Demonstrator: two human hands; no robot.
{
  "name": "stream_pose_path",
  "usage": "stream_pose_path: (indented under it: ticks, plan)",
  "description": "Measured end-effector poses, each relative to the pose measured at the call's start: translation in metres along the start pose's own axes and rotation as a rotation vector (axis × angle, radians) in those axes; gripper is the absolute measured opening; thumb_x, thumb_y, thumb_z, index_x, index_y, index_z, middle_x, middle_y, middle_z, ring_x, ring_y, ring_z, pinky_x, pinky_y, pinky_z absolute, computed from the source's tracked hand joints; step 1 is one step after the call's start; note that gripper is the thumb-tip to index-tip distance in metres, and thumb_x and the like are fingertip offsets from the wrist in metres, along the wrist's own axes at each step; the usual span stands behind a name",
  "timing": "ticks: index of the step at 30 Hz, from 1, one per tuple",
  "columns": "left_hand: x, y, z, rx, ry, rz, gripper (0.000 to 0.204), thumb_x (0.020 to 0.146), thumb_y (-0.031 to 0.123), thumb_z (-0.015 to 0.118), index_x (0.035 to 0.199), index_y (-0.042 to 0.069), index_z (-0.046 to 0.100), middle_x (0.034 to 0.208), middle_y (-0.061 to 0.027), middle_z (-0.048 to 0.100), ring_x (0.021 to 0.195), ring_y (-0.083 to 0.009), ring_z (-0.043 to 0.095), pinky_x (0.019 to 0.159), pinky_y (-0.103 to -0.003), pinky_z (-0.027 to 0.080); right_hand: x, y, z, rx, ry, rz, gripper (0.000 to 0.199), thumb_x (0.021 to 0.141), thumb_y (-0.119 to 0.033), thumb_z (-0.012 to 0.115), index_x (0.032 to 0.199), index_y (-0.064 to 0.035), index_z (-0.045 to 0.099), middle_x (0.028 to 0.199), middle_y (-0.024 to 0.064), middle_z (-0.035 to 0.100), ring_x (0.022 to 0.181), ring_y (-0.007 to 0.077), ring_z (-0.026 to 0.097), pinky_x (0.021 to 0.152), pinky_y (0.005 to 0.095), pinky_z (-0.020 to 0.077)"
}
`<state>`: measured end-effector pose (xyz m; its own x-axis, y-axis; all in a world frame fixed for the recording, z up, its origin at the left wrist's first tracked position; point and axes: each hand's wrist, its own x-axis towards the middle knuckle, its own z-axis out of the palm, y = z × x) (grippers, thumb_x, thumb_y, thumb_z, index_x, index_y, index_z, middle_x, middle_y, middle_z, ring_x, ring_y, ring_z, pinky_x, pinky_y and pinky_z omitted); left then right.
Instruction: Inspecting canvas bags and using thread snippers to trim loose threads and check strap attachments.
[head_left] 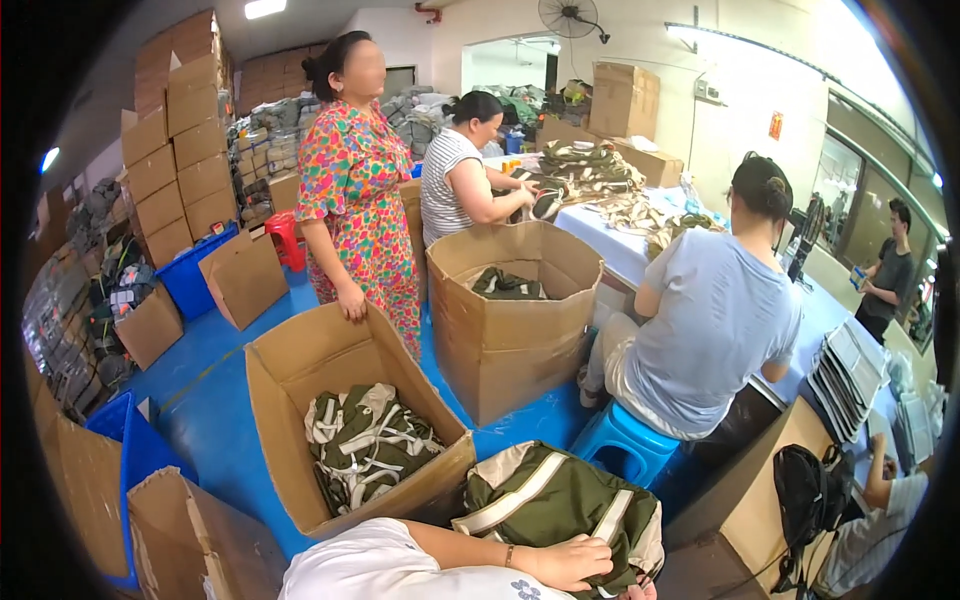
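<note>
An olive-green fabric bag [548,500] with cream straps and pale end panels lies right in front of me at the bottom centre. My left hand [572,563], a thin bracelet at its wrist, rests on top of the bag, its fingers laid over the fabric. At the lower edge, only the fingertips of my right hand [640,592] show beside the bag's near corner; whether they grip the fabric is hidden. Left of the bag, an open cardboard box [290,385] holds several similar olive-green and cream bags [370,440].
A taller open carton [515,340] stands ahead. To its right a person in light blue [715,320] sits on a blue stool [625,445]. A person in a floral dress [365,200] touches the nearer box. A black backpack [810,495] hangs by a carton at right.
</note>
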<state>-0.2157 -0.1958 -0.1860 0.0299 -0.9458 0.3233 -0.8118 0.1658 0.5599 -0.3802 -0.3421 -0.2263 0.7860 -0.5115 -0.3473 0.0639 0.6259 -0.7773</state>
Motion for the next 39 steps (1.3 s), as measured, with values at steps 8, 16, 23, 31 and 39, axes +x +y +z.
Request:
stream_pose_path:
  ticks: [8, 16, 23, 31, 39]
  plan:
    - [0.001, -0.005, 0.01, -0.03, 0.024, 0.027, 0.032, 0.065, 0.015, 0.071, 0.085, 0.004, 0.048, 0.092, -0.0102, 0.045, 0.093, -0.0275, 0.045, 0.077, -0.037, 0.039, -0.012, -0.014, 0.017, -0.043, 0.026, -0.046, 0.011, 0.082, -0.001, 0.05, 0.09, -0.0094, 0.051, 0.064, -0.0039, 0.045, 0.048, 0.0042, 0.036, 0.041, 0.0176, 0.0279]
    - [0.002, -0.003, 0.006, 0.008, -0.048, -0.113, 0.042, 0.074, 0.016, 0.067, 0.106, 0.004, 0.042, 0.092, -0.017, 0.049, 0.08, -0.0347, 0.055, 0.066, -0.042, 0.045, -0.004, -0.018, -0.001, -0.084, 0.161, -0.111, 0.015, 0.081, -0.001, 0.052, 0.094, -0.0075, 0.05, 0.066, -0.0031, 0.048, 0.046, 0.0042, 0.038, 0.04, 0.0177, 0.029]
    - [-0.009, -0.013, 0.023, -0.273, -0.315, -0.179, 0.045, 0.081, 0.007, 0.053, 0.121, 0.004, 0.033, 0.089, -0.0236, 0.058, 0.083, -0.0405, 0.057, 0.068, -0.046, 0.045, -0.002, 0.012, -0.05, -1.019, 0.049, -0.423, 0.021, 0.074, -0.003, 0.055, 0.094, -0.0003, 0.057, 0.096, 0.0204, 0.052, 0.086, 0.0391, 0.05, 0.073, 0.0457, 0.0415]
    - [-0.009, -0.015, 0.022, -0.358, -0.308, -0.188, 0.045, 0.082, 0.006, 0.05, 0.124, 0.004, 0.033, 0.106, -0.0246, 0.056, 0.098, -0.0392, 0.055, 0.081, -0.044, 0.044, -0.001, 0.009, -0.044, -0.821, -0.017, -0.452, 0.026, 0.073, 0.009, 0.048, 0.097, 0.0025, 0.055, 0.101, 0.0165, 0.05, 0.078, 0.0273, 0.052, 0.064, 0.0328, 0.0441]
    - [-0.009, -0.013, 0.02, -0.384, -0.318, -0.181, 0.047, 0.081, 0.004, 0.049, 0.126, 0.004, 0.035, 0.108, -0.0241, 0.055, 0.1, -0.0384, 0.054, 0.084, -0.044, 0.043, -0.009, -0.003, -0.019, 0.1, 0.115, 0.051, 0.014, 0.082, -0.002, 0.05, 0.093, -0.0095, 0.053, 0.074, -0.0021, 0.046, 0.055, 0.0061, 0.038, 0.048, 0.0185, 0.0309]
